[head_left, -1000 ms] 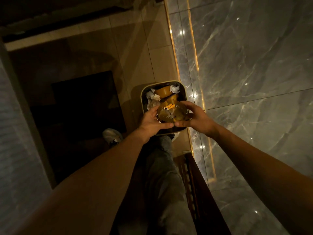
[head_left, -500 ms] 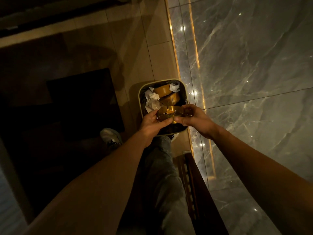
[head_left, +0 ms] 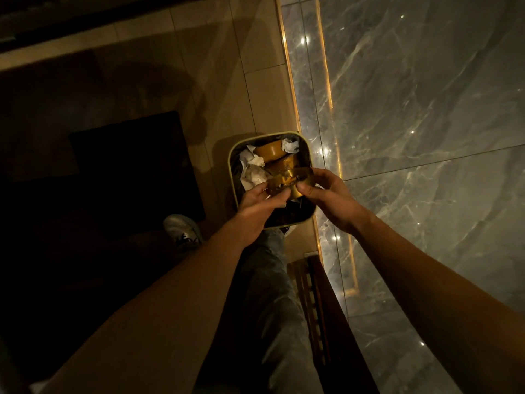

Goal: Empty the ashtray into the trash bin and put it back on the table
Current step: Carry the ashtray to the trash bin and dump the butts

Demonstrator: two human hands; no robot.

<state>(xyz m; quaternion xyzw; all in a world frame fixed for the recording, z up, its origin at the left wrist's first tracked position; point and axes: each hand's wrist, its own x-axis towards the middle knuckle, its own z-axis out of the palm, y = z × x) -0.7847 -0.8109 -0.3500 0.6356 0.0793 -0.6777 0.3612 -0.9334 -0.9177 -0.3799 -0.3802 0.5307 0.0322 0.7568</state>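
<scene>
2 hands: I see left hand (head_left: 257,204) and right hand (head_left: 326,194), fingers pinching the ashtray (head_left: 289,180).
Change: tipped steeper than 1 second ago.
Meaning: butts dropping into trash bin (head_left: 231,177).

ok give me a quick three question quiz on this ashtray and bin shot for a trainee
1. True or false: the ashtray is held by one hand only.
2. Over what is the ashtray held? A) a table B) the trash bin C) the dark mat
3. Fill in: the white items inside the bin are crumpled ____.

Key
1. False: the left hand and the right hand both have a grip on it.
2. B
3. paper
</scene>
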